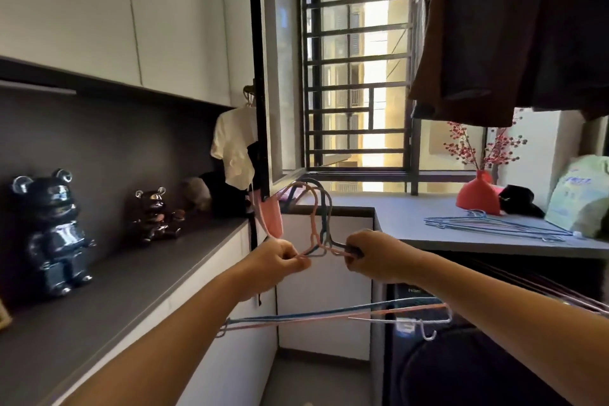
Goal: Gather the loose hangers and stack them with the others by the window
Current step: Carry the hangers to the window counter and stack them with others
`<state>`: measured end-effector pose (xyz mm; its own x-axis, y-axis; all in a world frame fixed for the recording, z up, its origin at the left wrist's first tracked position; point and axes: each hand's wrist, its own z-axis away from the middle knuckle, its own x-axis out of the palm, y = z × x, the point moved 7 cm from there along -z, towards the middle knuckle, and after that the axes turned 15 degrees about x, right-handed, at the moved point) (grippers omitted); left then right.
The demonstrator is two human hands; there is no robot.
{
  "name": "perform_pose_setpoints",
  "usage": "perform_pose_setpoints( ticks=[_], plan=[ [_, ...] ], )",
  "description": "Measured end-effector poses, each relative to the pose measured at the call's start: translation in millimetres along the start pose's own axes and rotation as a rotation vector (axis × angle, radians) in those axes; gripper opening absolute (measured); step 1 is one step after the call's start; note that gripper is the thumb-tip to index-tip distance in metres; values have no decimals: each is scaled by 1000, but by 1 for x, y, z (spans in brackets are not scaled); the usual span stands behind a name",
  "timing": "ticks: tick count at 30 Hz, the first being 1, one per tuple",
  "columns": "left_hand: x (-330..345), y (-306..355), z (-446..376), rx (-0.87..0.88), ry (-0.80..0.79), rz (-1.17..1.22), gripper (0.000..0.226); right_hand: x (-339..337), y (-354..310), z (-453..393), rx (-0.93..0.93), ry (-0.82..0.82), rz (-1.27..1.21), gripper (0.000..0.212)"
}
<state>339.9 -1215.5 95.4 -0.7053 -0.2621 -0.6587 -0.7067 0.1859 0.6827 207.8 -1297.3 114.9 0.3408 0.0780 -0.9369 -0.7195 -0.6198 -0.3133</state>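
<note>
While pinched by left hand [283, 255] and right hand [369, 252], two hangers [318, 224], pink and blue.

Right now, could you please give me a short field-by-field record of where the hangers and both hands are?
left hand: shut on the held bundle of thin pink and blue wire hangers
right hand: shut on the same bundle
bundle hooks: pointing up, towards the window
stack of blue wire hangers: lying flat on the grey counter by the window
beside stack: red vase

Home laundry nook: washing machine [461, 356], hanging clothes [514, 26]
</note>
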Motion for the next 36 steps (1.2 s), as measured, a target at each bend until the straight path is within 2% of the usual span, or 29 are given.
perform_pose_setpoints(
  ticks=[9, 19, 27, 29, 33, 36],
  plan=[
    [14, -32, -61, -32, -17, 39, 15, 9, 33, -51, 34, 43, -1, 15],
    [25, -73, -153, 31, -92, 73, 15, 15, 77, -115, 127, 197, -48, 16],
    [13, -83, -233, 244, -104, 90, 8, -3, 114, -171, 288, 272, -52, 11],
    [10, -81, -247, 282, -72, 166, 10, -12, 127, -178, 359, 328, -161, 12],
    [13, -82, -271, 302, -22, 346, 14, -22, 146, -179, 433, 415, -578, 10],
    [23, -87, -290, 269, -39, 441, 15, -21, 160, -180, 477, 433, -727, 13]
  ],
)
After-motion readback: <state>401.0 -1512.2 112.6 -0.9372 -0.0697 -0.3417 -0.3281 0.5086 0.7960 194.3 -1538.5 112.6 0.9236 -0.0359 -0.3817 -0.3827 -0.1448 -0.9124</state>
